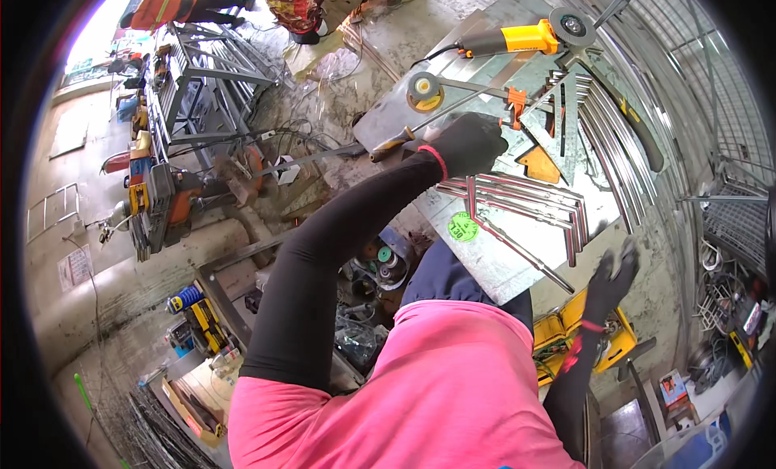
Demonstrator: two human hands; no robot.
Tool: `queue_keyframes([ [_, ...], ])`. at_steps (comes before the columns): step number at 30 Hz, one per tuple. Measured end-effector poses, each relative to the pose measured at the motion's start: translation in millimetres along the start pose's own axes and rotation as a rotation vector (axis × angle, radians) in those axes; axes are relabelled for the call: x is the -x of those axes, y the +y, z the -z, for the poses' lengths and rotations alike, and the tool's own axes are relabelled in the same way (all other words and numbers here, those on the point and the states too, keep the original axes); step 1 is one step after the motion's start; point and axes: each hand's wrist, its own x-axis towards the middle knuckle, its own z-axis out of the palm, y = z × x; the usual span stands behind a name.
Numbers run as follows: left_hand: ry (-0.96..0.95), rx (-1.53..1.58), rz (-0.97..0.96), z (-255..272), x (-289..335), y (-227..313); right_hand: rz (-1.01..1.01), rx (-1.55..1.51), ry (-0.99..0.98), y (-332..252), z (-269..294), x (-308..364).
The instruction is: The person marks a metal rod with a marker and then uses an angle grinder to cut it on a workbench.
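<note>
In a dark glove, my left hand (470, 147) is closed above the metal work table (517, 279), its fingertips hidden and whatever they grip out of sight. Beside it lie a tool with a wooden handle (392, 144) and a bar clamp with an orange jaw (516, 105). Just nearer to me are several bent, shiny metal tubes (525, 196), laid side by side. My right hand (612, 281), also gloved, hangs off the table's right edge with fingers apart and nothing in it. A metal set square (571, 117) and an orange-brown triangular piece (539, 164) lie beyond the tubes.
A yellow angle grinder (529, 38) rests on the table's far end, near an abrasive disc (423, 87). More tubes (618, 138) line the right. A yellow toolbox (558, 328) stands below my right hand. Metal frames (194, 97) and two people (166, 10) are at far left.
</note>
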Motion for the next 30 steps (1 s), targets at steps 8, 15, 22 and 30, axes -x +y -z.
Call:
queue_keyframes([
  [8,0.177,0.18,0.245,49,3,10,-0.34,-0.092,-0.067,11,28,114],
  [15,0.625,0.794,0.482,133,6,94,-0.202,-0.583,0.026,-32,15,64],
  [22,0.839,2.412,0.725,87,-6,243,-0.133,-0.792,-0.419,-119,6,36],
  [30,0.56,2.01,0.638,45,22,281,-0.463,-1.488,-0.293,-117,28,41],
])
